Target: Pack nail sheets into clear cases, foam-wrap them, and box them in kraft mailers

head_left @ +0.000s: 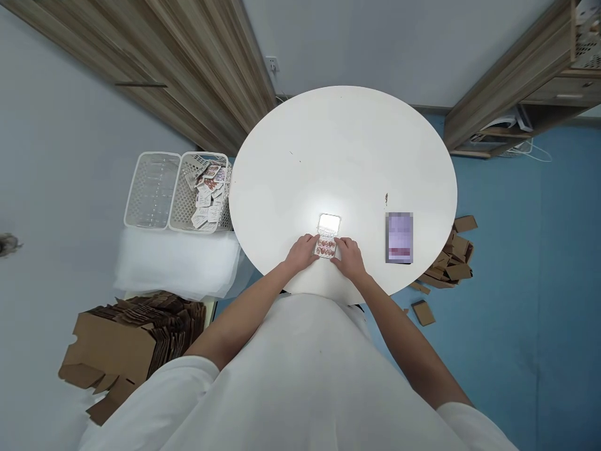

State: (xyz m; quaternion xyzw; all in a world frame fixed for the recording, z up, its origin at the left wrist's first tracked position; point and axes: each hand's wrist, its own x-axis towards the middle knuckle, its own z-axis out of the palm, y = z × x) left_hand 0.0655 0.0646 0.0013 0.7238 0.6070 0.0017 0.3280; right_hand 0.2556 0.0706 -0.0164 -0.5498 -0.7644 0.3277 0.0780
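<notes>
A small clear hinged plastic case [325, 246] lies on the white table near its front edge, its lid [329, 223] raised and tipped away from me. Inside sits a card with rows of small reddish, nail-shaped pieces, too small to make out exactly. My left hand [302, 252] grips the case's left side, thumb and fingers at its edge. On the right side, my right hand [349, 257] holds it in the same way. Both hands rest low over the table top.
The round white table [342, 144] bears a blurred purple rectangular item [399, 238] at right. Left of it, one white basket [224, 188] holds printed cards and another basket [153, 191] holds clear plastic cases. Flattened cardboard boxes [113, 351] stand lower left; small boxes [448, 263] lie on the floor right.
</notes>
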